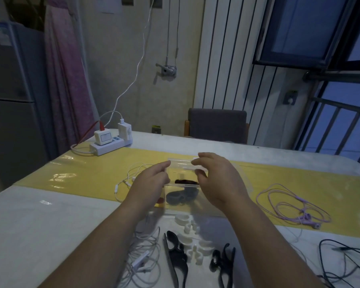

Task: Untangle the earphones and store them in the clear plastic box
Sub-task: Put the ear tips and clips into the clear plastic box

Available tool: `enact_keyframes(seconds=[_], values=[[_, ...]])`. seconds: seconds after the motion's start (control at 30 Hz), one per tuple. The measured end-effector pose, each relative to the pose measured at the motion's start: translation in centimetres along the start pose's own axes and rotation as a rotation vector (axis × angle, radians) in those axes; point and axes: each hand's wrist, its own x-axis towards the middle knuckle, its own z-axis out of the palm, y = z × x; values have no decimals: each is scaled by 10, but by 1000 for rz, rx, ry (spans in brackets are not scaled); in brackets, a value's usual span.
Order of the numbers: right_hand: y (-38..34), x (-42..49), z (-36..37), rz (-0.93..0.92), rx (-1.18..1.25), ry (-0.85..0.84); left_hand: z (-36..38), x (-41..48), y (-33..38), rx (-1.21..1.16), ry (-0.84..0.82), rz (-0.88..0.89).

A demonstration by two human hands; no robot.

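Observation:
The clear plastic box (182, 206) stands at the table's middle, with a dark bundle inside. My left hand (149, 183) holds its left side, thumb and finger pinching the raised clear lid (180, 163). My right hand (215, 179) grips the lid's right end. White earphones (129, 175) lie tangled left of the box. More white earphones (142, 260) lie near the front edge under my left forearm. Purple earphones (293, 206) lie loosely coiled to the right. A black cable (345, 265) lies at the far right front.
Black and white cable clips (192, 252) lie in front of the box. A white power strip (110, 140) with chargers sits at the back left. A grey chair (216, 124) stands behind the table. A yellow runner (87, 173) crosses the tabletop.

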Motion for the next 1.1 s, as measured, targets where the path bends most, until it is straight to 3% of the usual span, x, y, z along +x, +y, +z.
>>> enact_keyframes(seconds=[0.1, 0.17, 0.3, 0.4, 0.53, 0.67, 1.1], values=[[2, -10, -6, -26, 80, 174, -1, 0, 0, 3, 2, -4], [1, -19, -14, -72, 186, 199, -2, 1, 0, 5, -5, 4], [-6, -28, -28, -31, 271, -171, -2, -2, 1, 3, -6, 10], [-8, -29, -29, 6, 250, -349, -2, -1, 0, 15, -6, 17], [-14, -34, -23, -57, -9, -675, -2, -1, 0, 23, -1, 17], [-15, -36, -24, -55, -107, -818, -2, 1, 0, 34, -9, 26], [-18, -47, -11, -132, -325, -803, -1, 1, -1, 27, -7, 20]])
